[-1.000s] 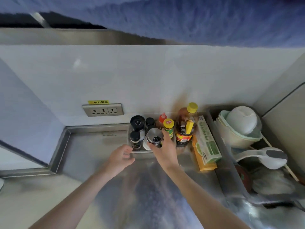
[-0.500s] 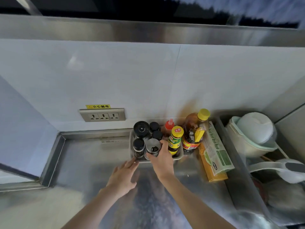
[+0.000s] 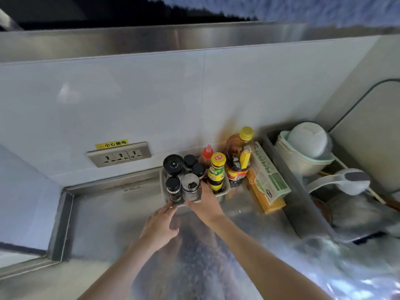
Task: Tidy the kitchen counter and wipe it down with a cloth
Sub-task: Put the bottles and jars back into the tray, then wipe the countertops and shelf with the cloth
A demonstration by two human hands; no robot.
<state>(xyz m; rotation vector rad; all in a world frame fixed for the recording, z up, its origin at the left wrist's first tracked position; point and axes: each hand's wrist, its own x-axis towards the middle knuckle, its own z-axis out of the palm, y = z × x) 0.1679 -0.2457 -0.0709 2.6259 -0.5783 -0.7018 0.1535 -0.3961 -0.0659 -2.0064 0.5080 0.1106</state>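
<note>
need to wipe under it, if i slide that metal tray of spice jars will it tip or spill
The tray is low and shiny, so it probably slides easily. The tall yellow-capped bottle looks likeliest to topple. Packed jars make it likely heavy.

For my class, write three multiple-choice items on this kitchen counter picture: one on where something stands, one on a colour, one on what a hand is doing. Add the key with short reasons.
1. Where does the condiment tray stand?
A. against the back wall, right of the wall sockets
B. in the sink
C. at the counter's front edge

2. What colour is the cap of the tall oil bottle?
A. black
B. yellow
C. white

3. What is the right hand doing?
A. holding a cloth
B. lying flat on the steel counter
C. at the tray's front, fingers against the metal-topped shaker

Key: 1 A, the tray sits at the backsplash, right of the sockets. 2 B, its cap is yellow. 3 C, its fingers meet the shaker at the tray's front; no cloth shows.
</note>
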